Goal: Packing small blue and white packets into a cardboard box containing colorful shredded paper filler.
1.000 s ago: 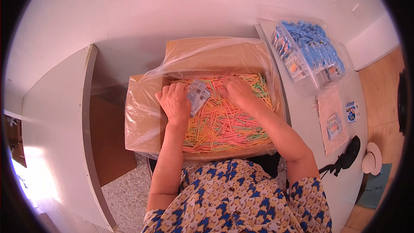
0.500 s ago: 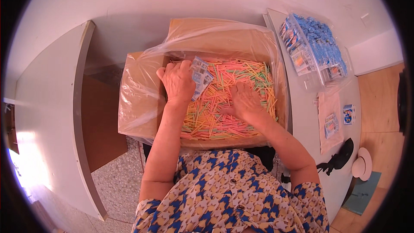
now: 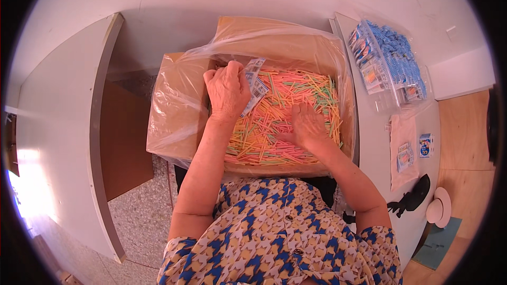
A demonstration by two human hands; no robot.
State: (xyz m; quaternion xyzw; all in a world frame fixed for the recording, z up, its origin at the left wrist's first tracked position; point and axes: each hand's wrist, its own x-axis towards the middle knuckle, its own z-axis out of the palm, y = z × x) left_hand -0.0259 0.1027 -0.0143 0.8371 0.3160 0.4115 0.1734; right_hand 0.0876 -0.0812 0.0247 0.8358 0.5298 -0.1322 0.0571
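A large cardboard box (image 3: 274,169) lined with clear plastic stands before me, filled with thin pastel sticks (image 3: 264,137) in pink, yellow, orange and green. My left hand (image 3: 227,92) is closed over the box's left part, gripping small clear packets (image 3: 257,88) with blue-and-white printing. They stick out to the right of the fingers; how many there are I cannot tell. Palm down, my right hand (image 3: 308,126) rests on the sticks right of the middle. Its thumb is spread away from the fingers, whose tips are partly hidden among the sticks.
On the white table (image 3: 377,169) at right stands a clear plastic bin (image 3: 388,63) full of blue-edged packets. Nearer lie a pink cloth (image 3: 404,126) with a packet on it, a small blue box (image 3: 426,145) and a black object (image 3: 414,195). A white panel (image 3: 58,126) rises at left.
My left hand has risen slightly and turned, still gripping the packets. The right hand stays on the sticks, its fingers shifted a little. The whole view has moved slightly.
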